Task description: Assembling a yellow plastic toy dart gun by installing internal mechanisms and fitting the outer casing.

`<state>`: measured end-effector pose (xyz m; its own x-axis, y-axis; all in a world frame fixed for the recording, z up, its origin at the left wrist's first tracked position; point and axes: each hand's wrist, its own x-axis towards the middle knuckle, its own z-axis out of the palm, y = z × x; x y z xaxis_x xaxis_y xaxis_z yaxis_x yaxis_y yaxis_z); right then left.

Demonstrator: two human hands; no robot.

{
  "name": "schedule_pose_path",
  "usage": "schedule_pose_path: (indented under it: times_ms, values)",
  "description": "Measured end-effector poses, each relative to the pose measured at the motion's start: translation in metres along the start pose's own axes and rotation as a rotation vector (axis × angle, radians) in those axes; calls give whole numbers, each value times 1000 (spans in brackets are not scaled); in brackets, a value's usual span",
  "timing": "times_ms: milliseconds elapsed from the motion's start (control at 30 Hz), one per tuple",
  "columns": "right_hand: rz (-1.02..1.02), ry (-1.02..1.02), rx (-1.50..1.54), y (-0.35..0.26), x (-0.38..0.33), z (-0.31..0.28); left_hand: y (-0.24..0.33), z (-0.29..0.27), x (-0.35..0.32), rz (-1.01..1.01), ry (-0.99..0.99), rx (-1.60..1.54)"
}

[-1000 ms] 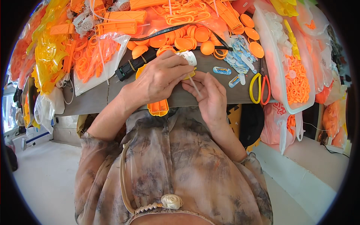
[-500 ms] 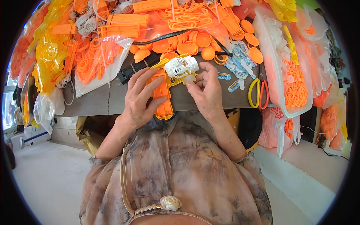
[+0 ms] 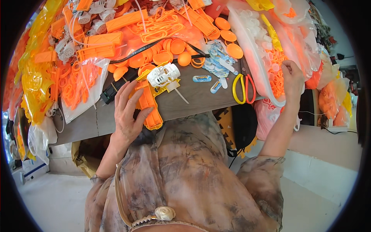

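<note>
My left hand (image 3: 129, 114) grips an orange toy gun (image 3: 148, 106) by its handle at the near edge of the grey table (image 3: 193, 98). A white ribbed part (image 3: 164, 74) and a yellow piece sit on top of the gun. My right hand (image 3: 291, 77) is far off to the right, fingers pinched on the edge of a clear plastic bag (image 3: 259, 50) that holds small orange rings and white parts.
Orange caps (image 3: 176, 48), orange blocks (image 3: 100, 46) and bags of orange and yellow plastic parts crowd the back and left of the table. Sticker sheets (image 3: 216, 58) and yellow and red loops (image 3: 243, 89) lie to the right of the gun. More bags hang at the right.
My right hand left the gun and went right to the clear bag. The left hand shifted down the gun's handle, and the gun now lies flatter on the table.
</note>
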<state>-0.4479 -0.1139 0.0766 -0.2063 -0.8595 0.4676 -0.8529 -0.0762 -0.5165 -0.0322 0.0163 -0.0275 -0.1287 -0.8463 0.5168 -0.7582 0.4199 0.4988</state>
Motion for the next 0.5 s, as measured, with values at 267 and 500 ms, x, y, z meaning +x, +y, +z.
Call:
schedule_pose_path:
  times_ms: [267, 500]
  values:
    - [-194, -470, -373, 49, 20, 1, -1, 2, 0, -6, 15, 1]
    - [-65, -607, -544, 50, 17, 10, 0, 2, -2, -19, 5, 9]
